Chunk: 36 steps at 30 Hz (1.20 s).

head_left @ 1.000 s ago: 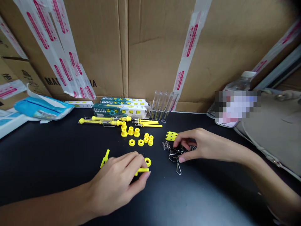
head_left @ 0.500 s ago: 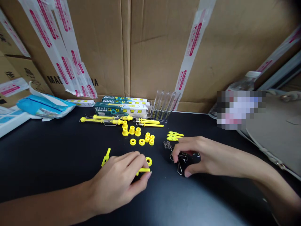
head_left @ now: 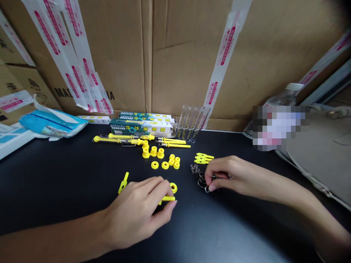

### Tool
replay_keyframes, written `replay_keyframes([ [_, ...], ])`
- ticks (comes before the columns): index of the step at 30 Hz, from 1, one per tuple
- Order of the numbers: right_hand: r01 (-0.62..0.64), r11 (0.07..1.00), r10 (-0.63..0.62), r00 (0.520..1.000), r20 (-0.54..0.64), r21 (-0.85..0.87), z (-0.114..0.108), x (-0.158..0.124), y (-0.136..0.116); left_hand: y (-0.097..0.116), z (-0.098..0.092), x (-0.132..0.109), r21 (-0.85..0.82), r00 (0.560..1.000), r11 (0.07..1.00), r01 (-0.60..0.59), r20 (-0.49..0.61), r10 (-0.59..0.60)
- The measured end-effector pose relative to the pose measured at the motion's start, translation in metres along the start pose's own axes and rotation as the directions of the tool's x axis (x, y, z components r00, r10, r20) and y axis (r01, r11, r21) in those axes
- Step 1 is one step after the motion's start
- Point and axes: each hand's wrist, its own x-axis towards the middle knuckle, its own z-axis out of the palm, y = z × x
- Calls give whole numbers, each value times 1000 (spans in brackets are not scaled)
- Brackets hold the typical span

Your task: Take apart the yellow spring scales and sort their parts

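Observation:
My left hand is closed on a yellow plastic rod, whose end sticks out between thumb and fingers. Just behind those fingers lies a yellow ring. Another yellow piece rests beyond the left knuckles. My right hand pinches a thin metal wire hook at the front of a small group of wire hooks, partly hidden by the fingers. Small springs and yellow slotted pieces lie behind that hand.
Yellow caps and rings sit mid-table. Behind them are assembled yellow tubes, small boxes and upright clear tubes. A blue packet is at left; a bottle and grey bag are at right.
My right thumb and fingers have come together at the wire hooks, and the hook beneath them has shifted slightly back and left. My left hand has stayed still.

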Motion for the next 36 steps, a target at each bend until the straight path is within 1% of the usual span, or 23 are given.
replay_keyframes([
  [3,-32,999,30,998,-55,-39,0,3,7,0,0,0,-6,1000,1000,0,-6,0],
  [5,-33,998,30,997,-66,-57,1,4,8,1,0,1,-4,1000,1000,-3,-9,3],
  [9,-35,999,33,994,-100,-20,1,5,4,2,0,1,13,1000,1000,-12,-21,13],
  [12,-39,999,45,978,-204,34,0,5,-2,2,0,0,69,998,997,-28,-62,32],
  [14,-13,999,26,945,-326,40,3,7,-6,2,1,-1,142,992,988,-60,-104,76],
  [17,65,998,-52,865,-499,7,14,13,-12,3,1,-2,268,977,954,-135,-124,173],
  [19,144,988,-150,822,-549,-54,25,19,-16,3,2,-3,321,970,931,-174,-105,218],
  [21,212,967,-253,791,-557,-139,37,25,-19,3,2,-4,348,969,917,-193,-80,234],
  [22,226,958,-285,784,-552,-175,43,28,-20,2,2,-4,362,969,912,-192,-75,234],
  [23,230,953,-302,782,-545,-197,48,30,-21,2,2,-4,373,971,910,-182,-77,226],
  [25,225,952,-302,795,-527,-206,56,33,-22,-2,0,-3,384,977,910,-155,-79,199],
  [28,220,961,-275,816,-509,-166,61,36,-22,-14,-8,0,423,986,900,-107,-71,150],
  [30,217,968,-252,813,-525,-128,59,37,-23,-28,-15,2,478,988,876,-61,-94,120],
  [33,207,976,-207,796,-568,-65,52,44,-26,-51,-29,5,545,987,837,46,-152,45],
  [35,208,978,-187,796,-576,-30,47,53,-29,-65,-36,6,586,989,803,107,-148,-24],
  [36,212,977,-184,801,-570,-17,44,59,-31,-71,-39,7,599,988,791,124,-151,-41],
])
